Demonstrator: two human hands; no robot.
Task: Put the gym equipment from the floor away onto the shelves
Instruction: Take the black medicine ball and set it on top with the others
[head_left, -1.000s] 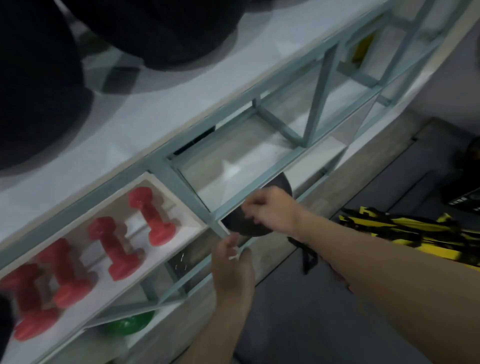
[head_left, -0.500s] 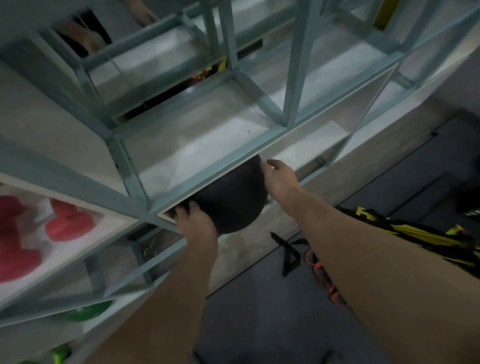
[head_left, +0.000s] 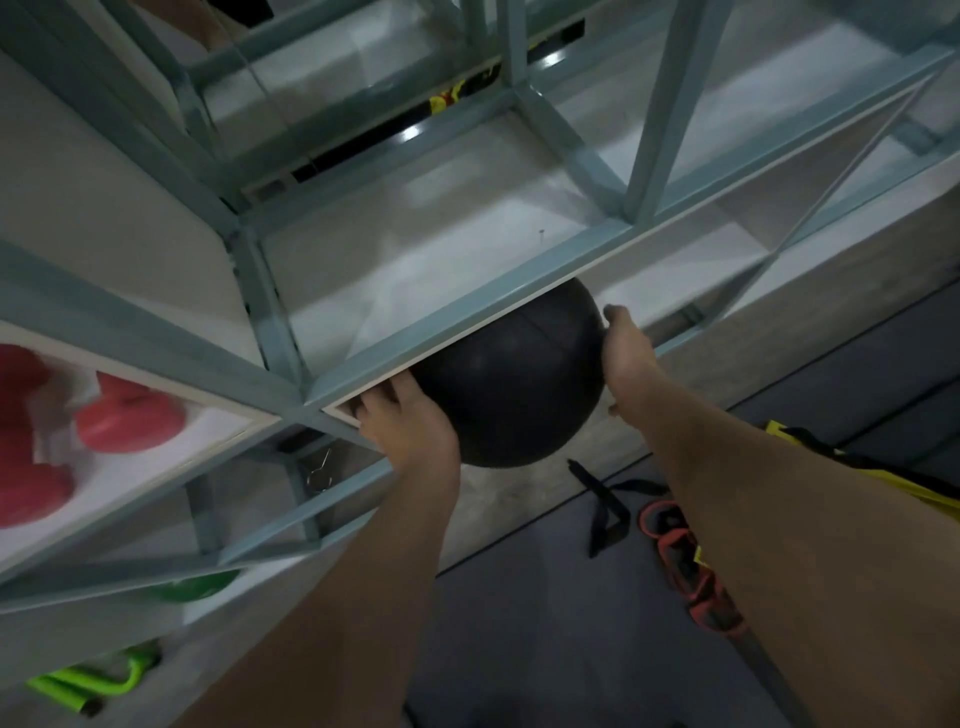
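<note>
A black medicine ball (head_left: 511, 387) is held between both of my hands, its top tucked under the teal front bar of a shelf (head_left: 457, 306). My left hand (head_left: 410, 423) presses on its lower left side. On its right side, my right hand (head_left: 626, 348) has its fingers spread along the curve. The upper part of the ball is hidden behind the shelf's front bar. Both forearms reach up from the bottom of the view.
Red dumbbells (head_left: 130, 421) lie on the white shelf at the left. A green ball (head_left: 195, 584) and a neon green handle (head_left: 96, 680) sit on lower shelves. On the dark floor lie a black strap (head_left: 605, 512), a red band (head_left: 685, 571) and yellow-black gear (head_left: 883, 467).
The ball has grown in view and moved slightly further under the shelf bar. My head has dropped lower and closer to the shelf, and both hands keep their hold on the ball.
</note>
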